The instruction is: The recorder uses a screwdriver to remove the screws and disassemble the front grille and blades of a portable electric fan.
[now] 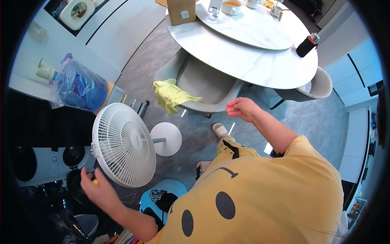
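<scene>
My right hand (243, 110) is stretched out near the front rim of a grey-beige chair (209, 79), its fingers loosely bent with nothing visible in them. A crumpled yellow-green cloth (172, 95) hangs at the chair's left edge, apart from that hand. Lower left, my left hand (99, 191) is beside a white standing fan (126, 144), fingers curled, with a small yellow thing (96, 181) between them. What kind of thing it is cannot be made out. The fan's round base (166, 139) is on the grey floor.
A white table (260, 67) holds a cardboard box (178, 12), a bowl (231, 7) and a dark bottle (307, 44). Beside the fan sits a plastic-wrapped blue jug (81, 85). Near my legs stands a blue tub (174, 187) with dark cloth; a second chair (308, 85) is farther right.
</scene>
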`<state>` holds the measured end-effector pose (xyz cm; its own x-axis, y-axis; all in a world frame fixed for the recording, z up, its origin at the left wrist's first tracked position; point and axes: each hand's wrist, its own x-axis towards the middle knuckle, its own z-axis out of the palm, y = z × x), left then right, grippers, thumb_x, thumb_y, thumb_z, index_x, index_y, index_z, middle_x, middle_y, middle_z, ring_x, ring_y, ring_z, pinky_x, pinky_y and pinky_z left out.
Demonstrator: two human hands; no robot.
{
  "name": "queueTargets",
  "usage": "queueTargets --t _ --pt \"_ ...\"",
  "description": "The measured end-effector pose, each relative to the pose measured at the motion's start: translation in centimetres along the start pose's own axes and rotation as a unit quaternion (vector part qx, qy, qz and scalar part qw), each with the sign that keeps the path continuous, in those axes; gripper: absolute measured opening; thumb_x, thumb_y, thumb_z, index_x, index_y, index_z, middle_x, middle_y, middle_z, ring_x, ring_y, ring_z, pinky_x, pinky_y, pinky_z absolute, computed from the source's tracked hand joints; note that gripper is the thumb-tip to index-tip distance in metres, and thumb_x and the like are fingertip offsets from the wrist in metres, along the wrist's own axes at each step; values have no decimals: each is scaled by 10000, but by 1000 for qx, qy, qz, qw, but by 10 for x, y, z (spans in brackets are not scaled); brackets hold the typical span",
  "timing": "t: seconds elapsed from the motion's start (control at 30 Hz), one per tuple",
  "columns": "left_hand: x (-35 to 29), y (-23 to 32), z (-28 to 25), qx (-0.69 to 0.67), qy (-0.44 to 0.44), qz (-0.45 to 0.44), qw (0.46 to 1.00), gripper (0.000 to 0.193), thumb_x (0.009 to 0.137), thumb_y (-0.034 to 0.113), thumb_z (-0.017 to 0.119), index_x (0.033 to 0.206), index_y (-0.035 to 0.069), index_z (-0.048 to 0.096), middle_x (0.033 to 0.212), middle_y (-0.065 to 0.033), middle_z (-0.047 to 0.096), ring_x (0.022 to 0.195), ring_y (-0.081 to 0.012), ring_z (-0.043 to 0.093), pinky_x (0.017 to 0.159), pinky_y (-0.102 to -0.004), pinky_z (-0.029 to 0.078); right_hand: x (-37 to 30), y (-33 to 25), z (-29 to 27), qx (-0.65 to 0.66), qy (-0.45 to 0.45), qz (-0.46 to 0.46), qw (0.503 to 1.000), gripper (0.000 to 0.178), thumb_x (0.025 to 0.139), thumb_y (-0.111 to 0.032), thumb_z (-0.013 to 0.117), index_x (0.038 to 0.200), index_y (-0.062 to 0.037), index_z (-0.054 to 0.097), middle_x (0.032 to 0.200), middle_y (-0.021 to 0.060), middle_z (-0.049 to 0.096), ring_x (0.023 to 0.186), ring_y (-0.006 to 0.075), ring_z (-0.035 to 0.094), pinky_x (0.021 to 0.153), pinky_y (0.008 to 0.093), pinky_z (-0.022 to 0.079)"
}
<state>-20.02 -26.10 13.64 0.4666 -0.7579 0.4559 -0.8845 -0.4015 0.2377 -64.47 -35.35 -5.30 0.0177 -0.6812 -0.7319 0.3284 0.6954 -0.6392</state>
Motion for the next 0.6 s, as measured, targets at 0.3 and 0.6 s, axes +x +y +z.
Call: queueTargets --t 0.3,0.6 --pt "-14 157 -61 -403 -106 263 870 462 700 -106 460 1156 -54 517 1105 -156 533 848 -185 506 807 -276 425 77 -84 -50 -92 -53 -48 993 192 923 -123 503 920 25 626 603 -20 475 481 74 375 446 218 325" --pt "16 399 138 -98 -194 460 861 313 721 47 676 1017 19 578 935 -131 626 853 -279 614 741 -341 498 154 -187 -110 -111 -144 -81 980 230 876 -12 453 1058 48 581 820 89 627 683 132 601 593 244 491"
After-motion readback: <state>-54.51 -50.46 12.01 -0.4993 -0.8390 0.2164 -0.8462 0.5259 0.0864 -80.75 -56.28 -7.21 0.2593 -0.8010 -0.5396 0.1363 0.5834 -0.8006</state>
